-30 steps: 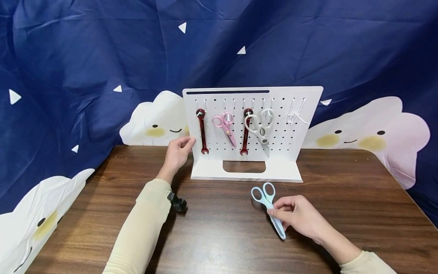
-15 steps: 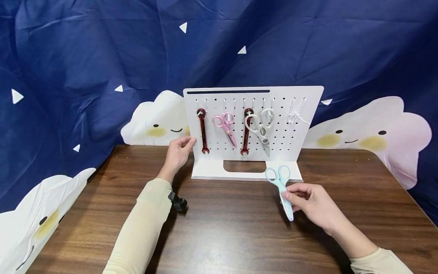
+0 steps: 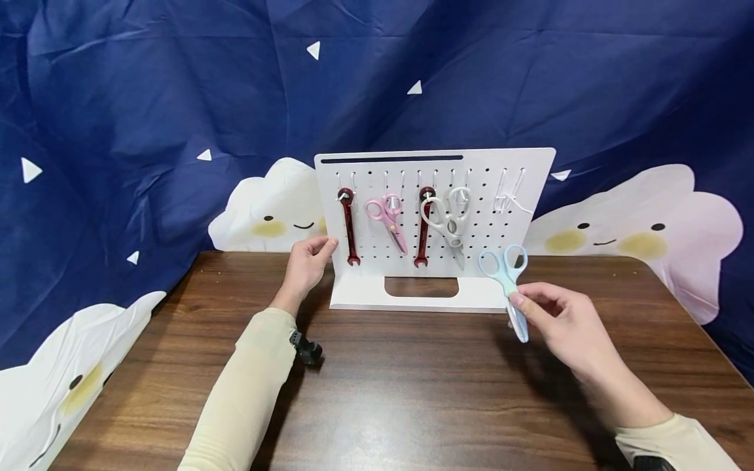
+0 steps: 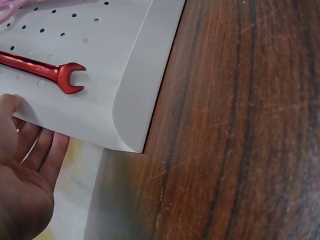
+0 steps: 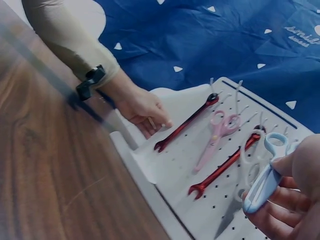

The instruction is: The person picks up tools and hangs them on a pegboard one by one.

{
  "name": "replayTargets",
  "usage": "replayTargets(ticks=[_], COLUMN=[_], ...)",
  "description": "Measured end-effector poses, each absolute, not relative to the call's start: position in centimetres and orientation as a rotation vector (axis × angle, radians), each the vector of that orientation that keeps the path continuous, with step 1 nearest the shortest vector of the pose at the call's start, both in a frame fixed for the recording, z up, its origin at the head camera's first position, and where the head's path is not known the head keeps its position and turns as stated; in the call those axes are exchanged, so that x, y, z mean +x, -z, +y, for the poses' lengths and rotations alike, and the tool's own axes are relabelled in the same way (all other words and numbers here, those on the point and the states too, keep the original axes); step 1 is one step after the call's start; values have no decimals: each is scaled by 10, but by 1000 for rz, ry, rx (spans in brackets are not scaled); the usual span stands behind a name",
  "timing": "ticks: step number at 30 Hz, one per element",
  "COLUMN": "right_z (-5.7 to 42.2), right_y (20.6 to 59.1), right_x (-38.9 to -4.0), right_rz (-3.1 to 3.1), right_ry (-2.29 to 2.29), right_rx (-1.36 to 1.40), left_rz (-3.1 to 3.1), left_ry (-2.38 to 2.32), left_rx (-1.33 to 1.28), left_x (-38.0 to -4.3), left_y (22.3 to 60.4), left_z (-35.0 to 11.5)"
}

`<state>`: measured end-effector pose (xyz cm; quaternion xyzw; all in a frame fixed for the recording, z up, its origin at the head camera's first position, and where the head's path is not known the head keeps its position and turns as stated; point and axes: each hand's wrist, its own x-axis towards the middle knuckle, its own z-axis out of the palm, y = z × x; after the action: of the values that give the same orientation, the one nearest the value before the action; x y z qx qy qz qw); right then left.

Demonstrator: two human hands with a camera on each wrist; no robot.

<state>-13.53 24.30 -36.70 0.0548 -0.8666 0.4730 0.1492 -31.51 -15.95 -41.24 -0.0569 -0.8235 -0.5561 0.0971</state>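
Note:
My right hand (image 3: 568, 324) pinches light blue scissors (image 3: 505, 276) by their blade part, handle loops up, in front of the lower right of a white pegboard stand (image 3: 368, 291). In the right wrist view the blue scissors (image 5: 263, 187) overlap the board. My left hand (image 3: 307, 261) grips the board's left edge between thumb and fingers; in the left wrist view the fingers (image 4: 42, 152) go behind it. From the board's hooks hang a red wrench (image 3: 349, 229), pink scissors (image 3: 387, 212), a second red wrench (image 3: 423, 232) and white scissors (image 3: 450, 222).
A bare white hook (image 3: 511, 196) sits at the board's right side. The stand is on a brown wooden table (image 3: 377, 405). Behind it hangs a dark blue cloth (image 3: 377, 72) with white clouds and triangles.
My right hand has carried the blue scissors up from the table's front, right and toward the board's lower right corner. The left hand has stayed at the board's edge.

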Motion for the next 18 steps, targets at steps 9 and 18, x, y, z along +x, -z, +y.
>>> replayTargets(ticks=[9, 18], right_z=[248, 251], right_y=[350, 340], right_x=[-138, -145], right_rz=[-2406, -2320], right_ry=[-1404, -1567], right_rx=[169, 184], left_rz=[-2438, -2422], left_ry=[1650, 1667], left_rx=[-154, -166], left_x=[-314, -312], left_y=[411, 410], left_z=[-158, -157])
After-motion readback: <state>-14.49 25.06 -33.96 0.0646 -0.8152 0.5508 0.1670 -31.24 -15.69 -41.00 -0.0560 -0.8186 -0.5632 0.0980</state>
